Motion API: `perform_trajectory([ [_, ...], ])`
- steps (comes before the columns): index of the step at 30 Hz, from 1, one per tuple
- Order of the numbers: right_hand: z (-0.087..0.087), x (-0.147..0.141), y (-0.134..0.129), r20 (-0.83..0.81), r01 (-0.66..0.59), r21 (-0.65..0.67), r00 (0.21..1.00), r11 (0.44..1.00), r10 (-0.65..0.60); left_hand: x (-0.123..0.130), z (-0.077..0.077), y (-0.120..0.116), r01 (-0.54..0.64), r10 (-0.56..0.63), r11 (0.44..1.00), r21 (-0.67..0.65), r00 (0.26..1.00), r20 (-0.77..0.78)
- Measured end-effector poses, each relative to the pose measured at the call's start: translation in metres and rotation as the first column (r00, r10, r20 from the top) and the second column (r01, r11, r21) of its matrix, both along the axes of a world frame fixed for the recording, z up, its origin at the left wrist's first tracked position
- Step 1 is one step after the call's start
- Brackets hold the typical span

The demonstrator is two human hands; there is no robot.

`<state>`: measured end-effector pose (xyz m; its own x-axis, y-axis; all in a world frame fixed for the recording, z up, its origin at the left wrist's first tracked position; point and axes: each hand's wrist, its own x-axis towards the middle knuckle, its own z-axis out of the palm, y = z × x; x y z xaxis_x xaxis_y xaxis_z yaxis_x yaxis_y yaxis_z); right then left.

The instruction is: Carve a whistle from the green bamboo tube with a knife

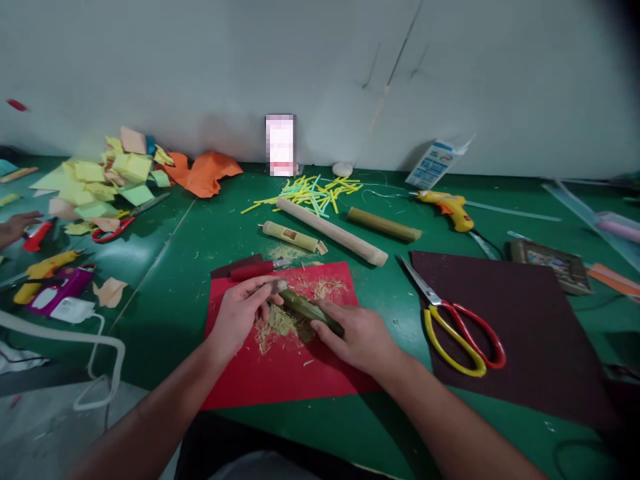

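A green bamboo piece (306,307) lies slantwise between my two hands, just above a red sheet (240,380). My left hand (243,308) is closed at its far left end, where a greyish tip shows between thumb and fingers. The fingers of my right hand (357,333) wrap round the near right end and hide part of it. Pale shavings (277,325) are scattered on the sheet under the bamboo. Just beyond my left hand rests a red-handled tool (253,269) with a short metal tip.
Behind are a notched bamboo tube (295,235), a long pale stick (333,232) and yellow-green strips (320,193). Scissors (450,320) lie on a dark sheet (530,333) at right, near a yellow glue gun (450,207). Another person's hand (17,229) is at far left, near paper scraps (95,183).
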<state>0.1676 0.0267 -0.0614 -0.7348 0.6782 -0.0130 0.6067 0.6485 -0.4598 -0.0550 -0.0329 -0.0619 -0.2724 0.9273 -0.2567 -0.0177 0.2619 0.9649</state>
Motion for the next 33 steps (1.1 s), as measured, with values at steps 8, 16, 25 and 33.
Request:
perform_trajectory([
  [8,0.000,-0.001,-0.002,-0.017,0.047,0.042,0.999,0.998,-0.046,0.002,-0.005,-0.006,0.187,0.093,0.930,0.318,0.715,-0.693],
  [16,-0.003,-0.005,-0.005,-0.033,0.066,0.039,0.997,0.997,-0.065,0.000,-0.019,-0.005,0.260,0.139,0.919,0.296,0.487,-0.862],
  [25,-0.008,-0.007,-0.010,-0.049,0.086,0.058,0.995,0.995,-0.083,0.007,-0.008,-0.001,0.498,0.153,0.814,0.298,0.311,-0.938],
  [33,-0.001,-0.013,-0.016,0.060,0.126,0.132,0.989,0.983,-0.134,-0.004,-0.009,-0.001,0.544,0.118,0.794,0.273,0.302,-0.946],
])
